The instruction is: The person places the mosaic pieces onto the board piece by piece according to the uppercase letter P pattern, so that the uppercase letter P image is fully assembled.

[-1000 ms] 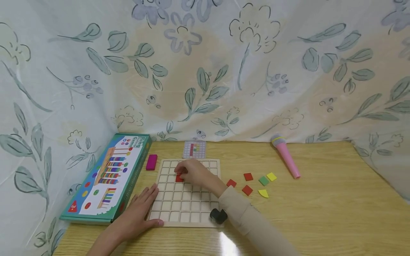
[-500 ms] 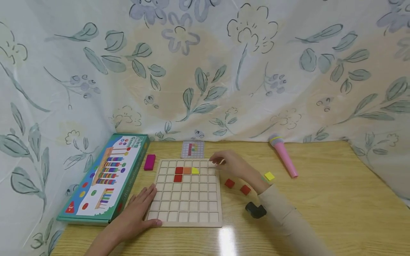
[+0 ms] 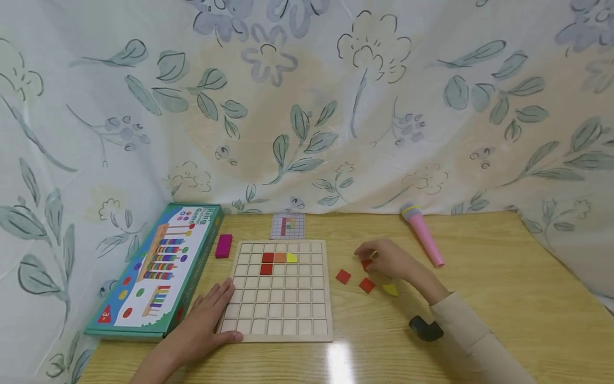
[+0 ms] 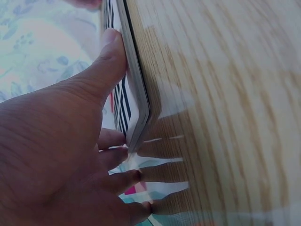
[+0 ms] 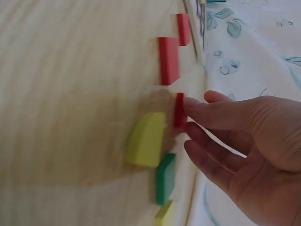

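The right hand (image 3: pixel 390 260) is over the bench (image 3: pixel 503 320), right of a square pale wooden grid board (image 3: pixel 295 296). Its fingers are loosely bent and apart from the thumb, which is at a thin red square tile (image 5: pixel 180 113); whether they touch cannot be told. Near it lie two more red square tiles (image 3: pixel 342 276), a yellow quarter-round tile (image 3: pixel 390 289) and a green square tile (image 5: pixel 164 181). The left hand (image 3: pixel 206 320) rests at the board's lower left corner, fingers extended along the side, thumb on the front edge, gripping nothing. In the board sit two red squares, an orange square (image 3: pixel 280 257) and a yellow quarter-round (image 3: pixel 292 258). A printed grid card (image 3: pixel 288 226) lies just behind.
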Demonstrator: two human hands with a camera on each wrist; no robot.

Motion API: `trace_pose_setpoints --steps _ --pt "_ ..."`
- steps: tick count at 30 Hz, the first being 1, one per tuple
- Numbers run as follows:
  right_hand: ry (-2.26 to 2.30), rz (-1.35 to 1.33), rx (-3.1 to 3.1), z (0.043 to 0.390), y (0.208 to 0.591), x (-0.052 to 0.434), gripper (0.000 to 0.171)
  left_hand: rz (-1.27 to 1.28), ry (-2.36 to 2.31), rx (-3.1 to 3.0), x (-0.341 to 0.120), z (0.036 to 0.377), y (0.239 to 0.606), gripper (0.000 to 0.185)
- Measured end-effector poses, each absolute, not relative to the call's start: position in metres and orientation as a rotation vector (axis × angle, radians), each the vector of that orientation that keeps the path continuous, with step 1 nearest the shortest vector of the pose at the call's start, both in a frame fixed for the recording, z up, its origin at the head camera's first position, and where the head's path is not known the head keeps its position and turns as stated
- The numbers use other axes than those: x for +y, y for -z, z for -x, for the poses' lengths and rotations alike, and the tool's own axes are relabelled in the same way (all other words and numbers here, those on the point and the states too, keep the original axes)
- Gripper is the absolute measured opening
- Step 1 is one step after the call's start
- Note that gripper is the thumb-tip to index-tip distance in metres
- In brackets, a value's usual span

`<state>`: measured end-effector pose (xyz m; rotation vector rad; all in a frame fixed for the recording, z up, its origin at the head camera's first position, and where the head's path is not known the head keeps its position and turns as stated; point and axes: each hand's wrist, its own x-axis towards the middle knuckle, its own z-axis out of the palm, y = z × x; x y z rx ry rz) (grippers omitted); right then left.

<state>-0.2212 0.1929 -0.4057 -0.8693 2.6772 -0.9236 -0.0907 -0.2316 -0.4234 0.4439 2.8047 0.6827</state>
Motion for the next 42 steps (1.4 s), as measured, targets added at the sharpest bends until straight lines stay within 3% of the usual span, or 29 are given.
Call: trace_pose_setpoints --steps 20,42 --pt "0.907 1.012 2.69 0.226 0.394 0.179 0.033 -0.41 -0.68 2.788 -0.231 0.088 0.423 0.104" --pt "1.068 1.121 2.484 0.22 0.393 0.052 0.029 -0.442 -0.668 2.821 -0.23 0.092 0.422 0.103"
